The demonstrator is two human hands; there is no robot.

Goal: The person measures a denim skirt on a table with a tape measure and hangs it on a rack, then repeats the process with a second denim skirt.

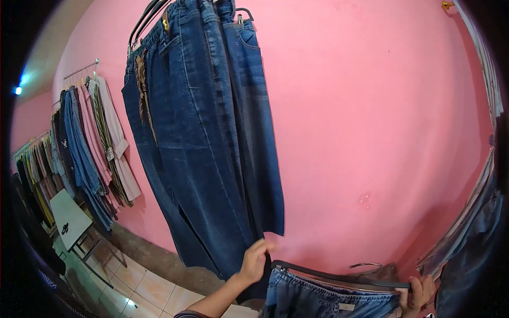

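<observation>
A pair of blue jeans (331,302) with a gathered elastic waist hangs from a black clothes hanger (339,276) at the bottom of the view. My right hand (420,292) is closed around the hanger's right end. Beside the left end is my left hand (255,261), its fingers curled and the fingertips blurred; I cannot tell what is in them. Just above and behind that hand, dark blue jeans (196,116) hang on hangers against the wall, their hems reaching down to it. A brown drawstring (141,87) dangles from their waist.
Shirts (87,138) hang on a wall rail at left, with more garments (34,175) farther back. A small table (71,212) with a dark object on it stands below them on tiled floor. More denim and a curtain-like cloth (482,58) line the right edge.
</observation>
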